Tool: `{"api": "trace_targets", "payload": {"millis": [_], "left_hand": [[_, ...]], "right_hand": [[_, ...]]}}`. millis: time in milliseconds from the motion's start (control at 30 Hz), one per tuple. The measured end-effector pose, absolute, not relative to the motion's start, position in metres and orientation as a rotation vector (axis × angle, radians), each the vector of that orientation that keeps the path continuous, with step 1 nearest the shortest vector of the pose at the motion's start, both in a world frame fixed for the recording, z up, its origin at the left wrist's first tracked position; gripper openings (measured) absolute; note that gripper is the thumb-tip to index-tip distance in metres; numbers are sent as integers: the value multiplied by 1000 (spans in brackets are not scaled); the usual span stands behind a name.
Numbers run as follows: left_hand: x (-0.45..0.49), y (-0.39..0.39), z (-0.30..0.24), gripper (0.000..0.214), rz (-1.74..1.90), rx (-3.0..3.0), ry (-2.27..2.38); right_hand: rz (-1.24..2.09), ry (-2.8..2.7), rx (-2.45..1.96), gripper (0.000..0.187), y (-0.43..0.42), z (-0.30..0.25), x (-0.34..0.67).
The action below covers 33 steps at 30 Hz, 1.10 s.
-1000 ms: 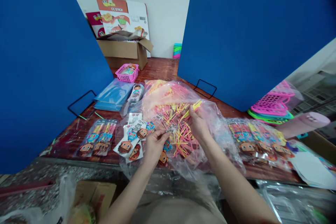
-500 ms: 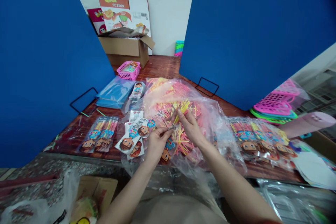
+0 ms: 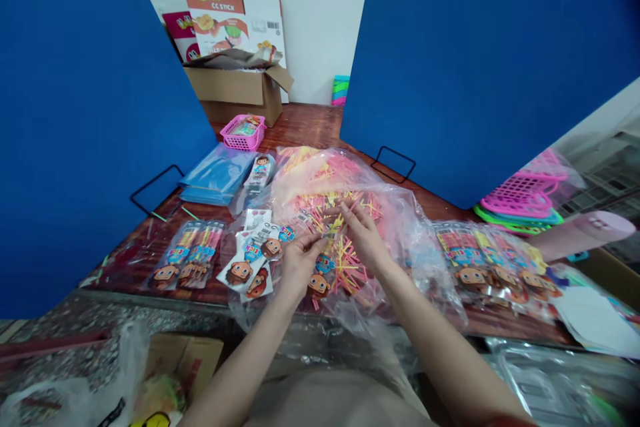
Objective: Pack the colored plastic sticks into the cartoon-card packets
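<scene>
Your left hand (image 3: 299, 259) pinches its thumb and fingertips together on the top of a small clear packet with a cartoon-face card (image 3: 319, 282). The packet hangs down from your fingers toward the near edge of the dark wooden table (image 3: 310, 123). Your right hand (image 3: 367, 238) is just beside the left, almost touching it. Its fingers are drawn in around a few thin yellow plastic sticks (image 3: 341, 221), and their tips lie close to the packet's top.

Both hands work over a heap of loose pink and yellow plastic sticks (image 3: 350, 267). The heap lies inside a wide, crumpled clear plastic bag (image 3: 400, 213) in the middle of the table.

Just left of your left hand lie loose printed cartoon-face cards (image 3: 245, 270). Farther left is a small group of filled stick packets (image 3: 187, 255), and a longer row of filled packets (image 3: 480, 257) lies to your right.

Behind the bag are a stack of blue plastic sheets (image 3: 217, 173), a small pink mesh basket (image 3: 243, 135) and an open brown cardboard box (image 3: 240, 90). 2 tall blue partition panels (image 3: 475, 67) stand at either side. Stacked pink and green baskets (image 3: 520, 203) sit at the far right.
</scene>
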<state>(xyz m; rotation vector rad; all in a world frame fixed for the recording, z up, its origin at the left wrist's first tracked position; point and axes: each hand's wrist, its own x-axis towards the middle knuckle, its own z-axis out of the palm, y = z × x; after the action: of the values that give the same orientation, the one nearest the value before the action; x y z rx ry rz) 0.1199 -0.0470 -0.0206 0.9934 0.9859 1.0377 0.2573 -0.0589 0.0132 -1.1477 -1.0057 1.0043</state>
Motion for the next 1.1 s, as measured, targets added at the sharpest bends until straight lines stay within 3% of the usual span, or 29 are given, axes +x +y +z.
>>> {"api": "trace_targets", "payload": {"millis": [433, 633, 867, 1000, 1100], "left_hand": [[138, -42, -15, 32, 986, 881, 848], [137, -48, -10, 30, 990, 862, 860], [138, -52, -4, 31, 972, 878, 848], [138, -55, -2, 33, 933, 843, 804], [139, -57, -1, 35, 914, 830, 802]], "right_hand": [[863, -1122, -1283, 41, -63, 18, 273], [608, -1053, -1272, 40, -65, 24, 280], [650, -1126, -1223, 31, -66, 20, 274], [618, -989, -1135, 52, -67, 17, 272], [600, -961, -1121, 49, -71, 19, 270]]}}
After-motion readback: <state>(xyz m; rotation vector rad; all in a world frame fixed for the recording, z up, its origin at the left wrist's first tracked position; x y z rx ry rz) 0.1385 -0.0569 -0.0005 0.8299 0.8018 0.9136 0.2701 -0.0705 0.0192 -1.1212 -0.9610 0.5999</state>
